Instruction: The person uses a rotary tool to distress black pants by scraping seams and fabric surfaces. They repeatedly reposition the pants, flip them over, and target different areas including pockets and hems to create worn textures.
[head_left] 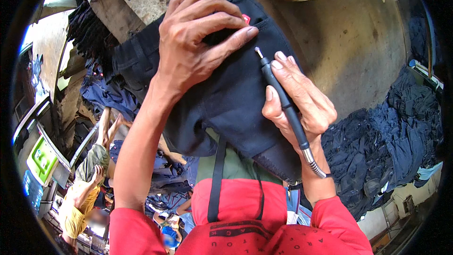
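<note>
Head view: all facts below come from this one picture.
Garment: dark trousers (226, 99) lie draped at the centre, reaching toward 12 o'clock.
Tool: slim black rotary pen (283, 104), its tip just above the cloth near centre.
Right hand (299, 101): wrapped around the pen at 3 o'clock of the trousers.
Left hand (198, 38): fingers spread, pressing the cloth at 12 o'clock.
Clothes pile (396, 137): dark heap at 4 o'clock.
Another person (85, 193): in a yellow shirt at 8 o'clock.
</note>
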Motion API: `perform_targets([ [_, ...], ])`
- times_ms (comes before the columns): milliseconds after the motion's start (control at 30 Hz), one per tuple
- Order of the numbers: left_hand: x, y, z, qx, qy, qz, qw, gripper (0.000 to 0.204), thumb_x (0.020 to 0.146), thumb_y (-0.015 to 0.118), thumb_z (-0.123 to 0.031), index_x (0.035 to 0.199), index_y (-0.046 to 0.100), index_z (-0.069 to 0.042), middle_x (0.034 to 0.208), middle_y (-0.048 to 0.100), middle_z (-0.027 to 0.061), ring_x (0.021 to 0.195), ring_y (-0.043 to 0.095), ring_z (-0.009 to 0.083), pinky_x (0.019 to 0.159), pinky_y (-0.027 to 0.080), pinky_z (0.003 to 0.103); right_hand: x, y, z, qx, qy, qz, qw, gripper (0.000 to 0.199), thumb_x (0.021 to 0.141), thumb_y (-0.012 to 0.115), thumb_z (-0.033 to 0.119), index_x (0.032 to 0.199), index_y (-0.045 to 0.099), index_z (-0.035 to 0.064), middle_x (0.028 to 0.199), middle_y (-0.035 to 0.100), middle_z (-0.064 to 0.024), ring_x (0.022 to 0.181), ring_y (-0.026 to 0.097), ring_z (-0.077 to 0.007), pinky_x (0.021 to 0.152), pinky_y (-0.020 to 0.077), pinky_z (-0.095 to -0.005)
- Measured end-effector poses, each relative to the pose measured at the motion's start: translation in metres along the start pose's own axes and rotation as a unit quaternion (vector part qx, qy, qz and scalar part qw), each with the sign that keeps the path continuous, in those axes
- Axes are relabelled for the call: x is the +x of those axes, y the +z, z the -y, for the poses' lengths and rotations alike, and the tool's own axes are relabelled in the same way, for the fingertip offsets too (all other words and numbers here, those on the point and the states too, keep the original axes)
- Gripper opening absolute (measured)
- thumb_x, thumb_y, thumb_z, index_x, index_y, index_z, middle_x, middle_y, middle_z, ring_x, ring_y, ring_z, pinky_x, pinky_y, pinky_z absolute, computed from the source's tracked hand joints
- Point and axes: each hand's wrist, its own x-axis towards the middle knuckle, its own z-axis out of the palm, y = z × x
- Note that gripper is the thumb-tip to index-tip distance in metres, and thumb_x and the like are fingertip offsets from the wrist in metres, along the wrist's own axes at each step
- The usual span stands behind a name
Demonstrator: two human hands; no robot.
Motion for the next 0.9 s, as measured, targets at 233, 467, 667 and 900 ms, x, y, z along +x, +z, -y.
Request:
perform_targets([
  [233,0.002,-0.001,-0.002,-0.001,-0.009,0.001,1.0,0.014,0.084,0.092,-0.025,0.085,0.085,-0.013,0.092,0.08,-0.0017,0.093,0.074,0.0185,0.094,0.053,0.037,-0.001,-0.005,0.008,0.015,0.016,0.015,1.0,0.031,0.084,0.076,-0.004,0.114,0.08,-0.0105,0.112,0.081,-0.0285,0.113,0.08,-0.0404,0.107,0.0614,-0.0496],
  [467,0.003,-0.006,-0.004,0.017,0.005,0.037,0.999,0.014,0.084,0.093,-0.016,0.095,0.087,-0.009,0.099,0.081,0.0045,0.097,0.075,0.0203,0.095,0.053,0.036,-0.008,-0.006,0.008,0.013,0.014,0.012,1.0,0.032,0.083,0.075,-0.003,0.114,0.079,-0.0109,0.112,0.081,-0.029,0.112,0.08,-0.041,0.107,0.0614,-0.0506],
  [667,0.003,-0.006,-0.004,0.019,-0.001,0.045,0.999,0.014,0.084,0.093,-0.016,0.094,0.087,-0.008,0.099,0.081,0.0044,0.097,0.074,0.0199,0.094,0.053,0.036,-0.013,-0.007,0.009,0.004,0.014,0.006,1.0,0.033,0.083,0.073,-0.003,0.114,0.079,-0.0105,0.111,0.081,-0.029,0.111,0.08,-0.041,0.106,0.0619,-0.051],
  [900,0.003,-0.007,-0.005,0.026,0.0,0.046,0.999,0.014,0.084,0.093,-0.015,0.094,0.087,-0.008,0.099,0.081,0.0043,0.097,0.074,0.0195,0.094,0.053,0.036,-0.02,-0.009,0.008,0.015,0.02,0.007,1.0,0.034,0.082,0.07,-0.003,0.113,0.079,-0.0104,0.111,0.081,-0.0297,0.111,0.08,-0.0414,0.105,0.0622,-0.0507],
])
